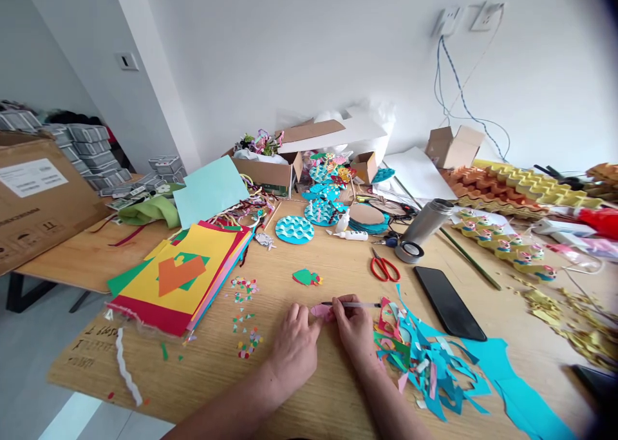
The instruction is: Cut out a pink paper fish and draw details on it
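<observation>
My left hand [295, 340] rests on the table with its fingers curled, the fingertips against a small pink paper cutout [320, 311]. My right hand [354, 327] pinches a pen [364, 305] that lies almost level, its dark end over the pink paper. The fingers partly hide the cutout. Just beyond the hands lies a green paper fish [306, 277] with red and yellow edges. Small paper dots and triangles [248, 346] are sorted in loose clusters to the left. By my right forearm is a heap of blue, red and green paper scraps [434, 369].
Red-handled scissors [385, 267], a black phone [449, 301] and a steel flask [429, 224] are on the right. Stacked coloured paper [193, 279] lies left. Behind are a blue disc with wavy white trim [294, 229], glue bottles [352, 235] and egg trays [497, 192].
</observation>
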